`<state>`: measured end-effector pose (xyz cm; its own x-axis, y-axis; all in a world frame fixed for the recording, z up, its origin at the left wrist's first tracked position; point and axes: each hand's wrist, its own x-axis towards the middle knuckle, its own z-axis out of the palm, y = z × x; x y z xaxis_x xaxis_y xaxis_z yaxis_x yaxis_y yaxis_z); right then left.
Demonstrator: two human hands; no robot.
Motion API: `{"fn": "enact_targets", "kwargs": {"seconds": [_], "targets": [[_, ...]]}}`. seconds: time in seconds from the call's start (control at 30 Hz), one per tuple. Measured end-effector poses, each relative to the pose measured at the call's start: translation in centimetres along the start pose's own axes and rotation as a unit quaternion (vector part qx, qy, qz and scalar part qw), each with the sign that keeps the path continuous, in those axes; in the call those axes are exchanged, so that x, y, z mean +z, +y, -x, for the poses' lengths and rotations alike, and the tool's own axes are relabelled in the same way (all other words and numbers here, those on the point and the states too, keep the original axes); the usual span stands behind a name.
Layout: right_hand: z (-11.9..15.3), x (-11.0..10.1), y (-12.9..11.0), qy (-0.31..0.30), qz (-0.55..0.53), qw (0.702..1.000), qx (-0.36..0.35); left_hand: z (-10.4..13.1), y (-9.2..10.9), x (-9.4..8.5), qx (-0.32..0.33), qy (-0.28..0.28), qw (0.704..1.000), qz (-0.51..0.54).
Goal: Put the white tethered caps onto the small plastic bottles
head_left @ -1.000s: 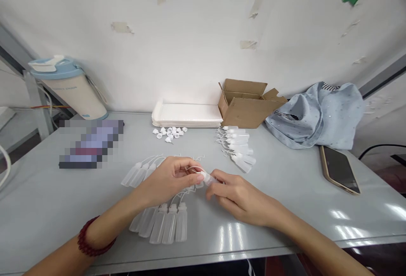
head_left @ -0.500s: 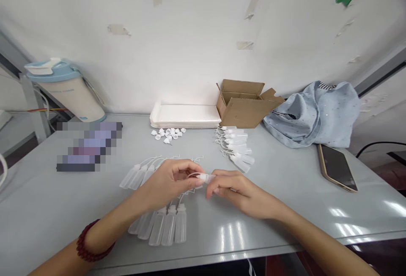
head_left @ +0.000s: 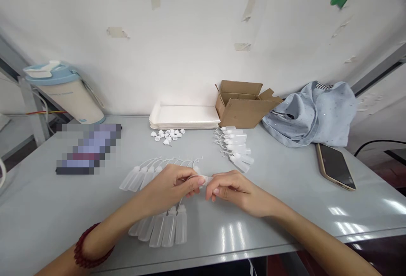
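Between my hands is a small translucent plastic bottle [head_left: 208, 179], mostly covered by fingers. My left hand [head_left: 174, 185] pinches its white top end, where a thin white strap curves. My right hand [head_left: 234, 189] is closed round the bottle's body. Under and beside my left hand lie two rows of similar bottles with straps, an upper row [head_left: 135, 178] and a lower row [head_left: 171, 227]. Several capped bottles [head_left: 236, 146] lie in a group beyond my right hand. A cluster of small white caps [head_left: 168, 134] sits farther back.
Against the wall stand a stack of white padded sheets [head_left: 185, 117] and an open cardboard box [head_left: 247, 109]. A blue cloth bag [head_left: 330, 113] and a phone [head_left: 336, 166] are at right. A tumbler [head_left: 69, 94] and a blurred-out device [head_left: 91, 147] occupy the left.
My left fingers have rolled over the bottle's top, with the thumb now lying across it and the other fingers curled lower. My right hand keeps its hold on the body.
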<state>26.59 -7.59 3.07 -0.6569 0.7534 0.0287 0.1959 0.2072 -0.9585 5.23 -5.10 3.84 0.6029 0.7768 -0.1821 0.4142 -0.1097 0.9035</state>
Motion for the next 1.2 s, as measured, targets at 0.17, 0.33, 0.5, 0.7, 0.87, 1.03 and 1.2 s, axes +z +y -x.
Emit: {"fn": "enact_targets", "kwargs": {"seconds": [0.17, 0.33, 0.5, 0.7, 0.87, 1.03, 1.2], "targets": [[0.0, -0.1, 0.3, -0.003, -0.016, 1.0, 0.007, 0.1, 0.0, 0.2, 0.059, 0.014, 0.996, -0.064], [0.1, -0.2, 0.6, -0.007, -0.048, 0.999, 0.011, 0.1, -0.1, 0.2, 0.103, 0.036, 0.992, -0.06], [0.1, 0.0, 0.2, -0.005, -0.024, 1.0, -0.011, 0.1, -0.2, 0.1, 0.046, -0.015, 0.998, -0.036], [0.3, 0.0, 0.0, -0.01, -0.049, 0.999, 0.009, 0.2, 0.0, 0.1, 0.05, -0.027, 0.998, -0.003], [0.3, -0.1, 0.3, -0.01, -0.223, 0.973, 0.066, 0.3, 0.0, 0.5, 0.113, 0.007, 0.99, -0.086], [-0.1, -0.2, 0.6, -0.031, -0.32, 0.936, 0.145, 0.4, -0.7, 1.1, 0.245, 0.076, 0.954, -0.157], [-0.1, 0.3, 0.7, 0.058, -0.168, 0.979, 0.101, 0.4, -0.6, 1.0, 0.207, 0.098, 0.966, -0.119]]}}
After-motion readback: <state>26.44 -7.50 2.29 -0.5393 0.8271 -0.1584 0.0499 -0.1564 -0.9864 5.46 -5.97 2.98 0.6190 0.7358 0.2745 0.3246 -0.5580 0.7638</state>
